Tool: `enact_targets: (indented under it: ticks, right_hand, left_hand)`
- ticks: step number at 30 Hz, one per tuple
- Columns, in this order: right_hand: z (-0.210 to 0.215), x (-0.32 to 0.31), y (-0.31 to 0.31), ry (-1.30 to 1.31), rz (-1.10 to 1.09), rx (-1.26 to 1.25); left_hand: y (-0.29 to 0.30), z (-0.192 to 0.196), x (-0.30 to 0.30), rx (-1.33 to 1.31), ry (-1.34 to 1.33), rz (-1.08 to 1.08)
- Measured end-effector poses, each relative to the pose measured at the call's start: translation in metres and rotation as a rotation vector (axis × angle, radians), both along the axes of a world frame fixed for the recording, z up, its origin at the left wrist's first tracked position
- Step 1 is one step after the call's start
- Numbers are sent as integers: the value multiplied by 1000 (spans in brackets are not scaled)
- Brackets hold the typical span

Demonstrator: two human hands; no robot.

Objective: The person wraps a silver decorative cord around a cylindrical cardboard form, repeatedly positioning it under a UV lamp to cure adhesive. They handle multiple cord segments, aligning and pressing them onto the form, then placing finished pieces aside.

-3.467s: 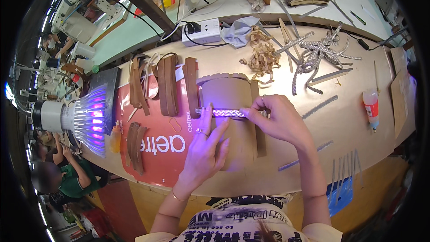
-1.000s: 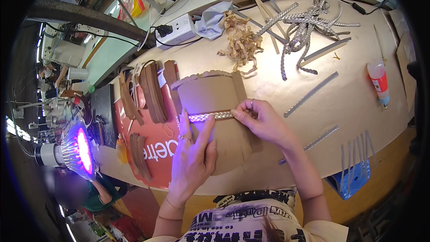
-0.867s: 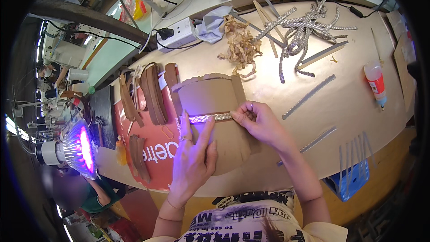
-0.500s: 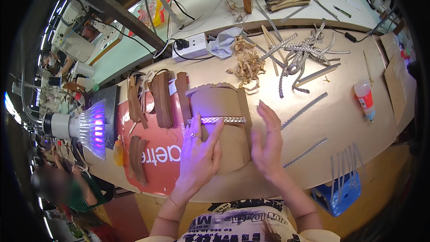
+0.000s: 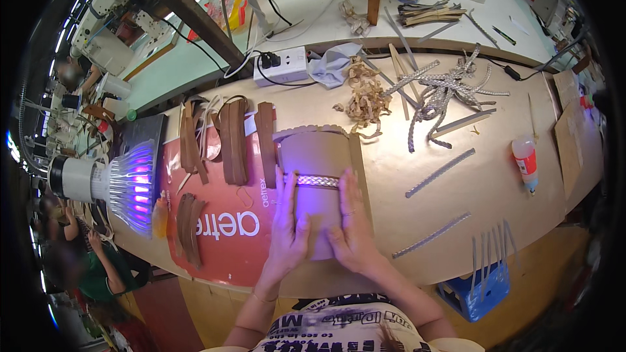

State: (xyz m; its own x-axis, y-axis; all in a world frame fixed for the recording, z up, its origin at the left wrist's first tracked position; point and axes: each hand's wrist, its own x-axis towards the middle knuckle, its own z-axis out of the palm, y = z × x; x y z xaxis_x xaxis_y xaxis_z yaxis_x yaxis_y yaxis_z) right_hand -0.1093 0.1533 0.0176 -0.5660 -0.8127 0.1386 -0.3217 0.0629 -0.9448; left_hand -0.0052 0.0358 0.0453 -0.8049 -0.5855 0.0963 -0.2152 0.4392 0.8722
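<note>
A silver braided strip lies across a curved brown form in the middle of the table. My left hand rests along the form's left side, its fingers stretched out and reaching the strip's left end. Against the right side lies my right hand, also with straight fingers, touching the strip's right end. Both thumbs rest on the near part of the form. The palms face each other and neither hand is closed. Whatever lies beneath the fingers at the strip's ends is hidden.
Brown leather strips lie on a red sheet at left, beside a glowing lamp. Silver braids and tan scraps lie at the back. A glue bottle is at right; a blue stool stands below.
My right hand has moved left, from beside the form onto its right side. My left hand has shifted off the strip's top to the form's left side.
</note>
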Motion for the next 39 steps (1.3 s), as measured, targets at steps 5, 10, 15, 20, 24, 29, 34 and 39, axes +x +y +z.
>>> enact_targets:
  ticks: [5,10,15,20,24,29,34,39]
  right_hand:
    - [-6,-5,13,-88,5,147]
    - [-12,-5,15,-142,-28,176]
    - [-9,-11,15,-140,-11,137]
    - [-4,-17,15,-194,-10,64]
    - [3,-20,11,-211,-57,-18]
    - [23,-21,0,-398,-169,-210]
    - [43,-21,-10,-460,-192,-300]
    - [64,-12,-11,-310,-146,-316]
  left_hand:
    - [1,-1,-1,16,-21,22]
    - [2,1,-3,4,-48,41]
    - [-3,10,-3,-131,-119,41]
    - [-1,16,-5,-168,-138,43]
    - [-6,22,-7,-241,-125,78]
    - [-19,30,-9,-317,-11,79]
    - [-7,41,6,-329,-54,85]
    - [10,55,35,44,4,131]
